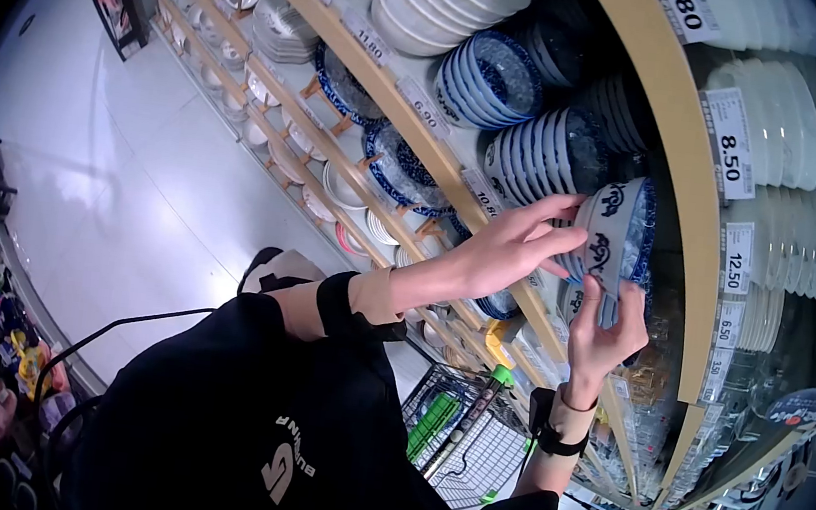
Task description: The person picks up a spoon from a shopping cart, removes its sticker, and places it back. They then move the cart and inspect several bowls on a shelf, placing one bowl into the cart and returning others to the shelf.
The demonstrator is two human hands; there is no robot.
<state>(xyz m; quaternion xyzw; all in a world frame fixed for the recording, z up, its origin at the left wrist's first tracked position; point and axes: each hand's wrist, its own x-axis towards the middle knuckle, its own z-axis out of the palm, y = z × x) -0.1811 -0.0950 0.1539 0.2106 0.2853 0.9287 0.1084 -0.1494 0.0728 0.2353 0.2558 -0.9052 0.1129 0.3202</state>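
Observation:
A white bowl [584,225] with dark blue scrollwork on its side and a blue patterned rim is tipped sideways at the shelf's front. My left hand [522,243] reaches in from the left, its fingers and thumb pressed on the bowl's outer wall. My right hand [611,329] comes up from below and pinches the bowl's lower side near the rim. Behind it, a stack of blue-and-white bowls [540,157] lies on the shelf, with another blue patterned stack [488,80] beyond. Whether the bowl still touches its neighbours is hidden.
White bowls [447,3] are stacked farther along the shelf; pale bowls [763,124] fill the shelf above. Price labels [733,141] line the wooden shelf edges [690,116]. Below stand patterned plates [403,169]. A shopping cart [483,435] with a green handle is beside me.

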